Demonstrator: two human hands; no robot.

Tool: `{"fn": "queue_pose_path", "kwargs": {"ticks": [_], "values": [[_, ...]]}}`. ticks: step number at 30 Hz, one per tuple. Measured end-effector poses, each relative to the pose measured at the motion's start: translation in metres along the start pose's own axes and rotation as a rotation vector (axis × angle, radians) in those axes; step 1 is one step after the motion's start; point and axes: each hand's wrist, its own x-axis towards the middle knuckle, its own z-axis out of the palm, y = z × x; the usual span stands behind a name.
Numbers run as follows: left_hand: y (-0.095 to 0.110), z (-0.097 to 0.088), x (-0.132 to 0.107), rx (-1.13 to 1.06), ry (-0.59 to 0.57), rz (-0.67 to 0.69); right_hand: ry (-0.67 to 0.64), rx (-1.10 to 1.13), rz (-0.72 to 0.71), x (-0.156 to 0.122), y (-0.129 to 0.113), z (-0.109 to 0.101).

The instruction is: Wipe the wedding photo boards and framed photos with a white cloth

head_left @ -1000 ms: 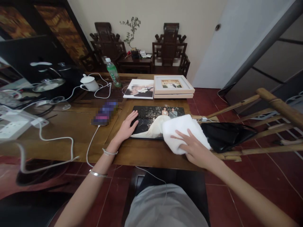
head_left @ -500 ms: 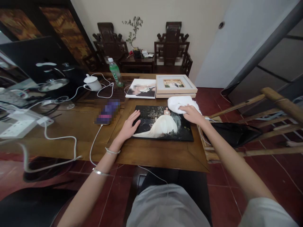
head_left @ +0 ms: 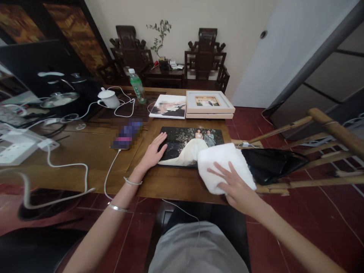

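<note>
The photo point(head_left: 184, 146) lies on the table point(head_left: 173, 185), 2 frames point(head_left: 210, 108) beyond it. Left hand point(head_left: 152, 154), fingers outstretched, holding nothing, touches the photo's left edge. Right hand point(head_left: 237, 189), fingers spread, lies atop the cloth point(head_left: 218, 161) over the photo's near right corner.

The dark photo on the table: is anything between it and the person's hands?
Yes: a white cloth sits between the right hand and the dark photo, hiding its near right corner. Nothing visible stands between the left hand and the photo's left edge.
</note>
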Motion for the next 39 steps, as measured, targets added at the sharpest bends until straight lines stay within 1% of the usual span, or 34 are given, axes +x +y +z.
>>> {"fn": "queue_pose_path", "kwargs": {"ticks": [2,5,8,12,15,18,20,23,25,27,31,34,36,37,39], "values": [[0.000,0.000,0.000,0.003,0.000,0.003,-0.030,0.010,-0.018,0.000,-0.006,-0.002],[0.000,-0.001,0.000,0.008,-0.001,0.008,-0.062,0.028,-0.007,0.016,0.000,-0.005],[0.000,-0.002,0.000,0.005,-0.001,0.007,-0.048,0.043,0.016,0.042,0.023,-0.008],[-0.001,-0.001,0.000,-0.002,-0.008,0.005,0.000,0.054,0.114,0.083,0.064,-0.010],[-0.001,-0.001,0.000,-0.004,-0.005,0.013,0.017,0.051,0.140,0.110,0.091,-0.009],[-0.002,-0.001,0.000,-0.003,0.002,0.016,0.022,0.021,0.176,0.130,0.106,-0.007],[-0.002,-0.001,0.000,-0.002,0.006,0.015,0.024,-0.015,0.209,0.136,0.107,-0.006],[-0.002,0.000,0.000,0.001,0.009,0.010,0.007,-0.053,0.213,0.132,0.096,-0.004],[-0.002,0.000,0.000,0.000,0.009,0.009,-0.017,-0.060,0.180,0.121,0.081,-0.002],[-0.002,0.000,0.000,-0.001,0.010,0.010,-0.034,-0.073,0.137,0.104,0.059,0.002],[-0.002,0.001,0.000,0.001,0.014,0.009,-0.064,-0.088,0.027,0.066,0.007,0.008],[-0.002,0.002,0.000,0.000,0.014,0.007,-0.100,-0.048,-0.027,0.047,-0.024,0.008],[-0.002,0.002,0.000,0.001,0.014,0.007,-0.133,-0.014,-0.043,0.044,-0.033,0.005],[-0.002,0.002,0.000,0.001,0.014,0.009,-0.148,0.004,-0.046,0.045,-0.033,0.003],[-0.002,0.001,0.000,-0.001,0.013,0.013,-0.158,0.032,-0.044,0.052,-0.026,0.000]]}}
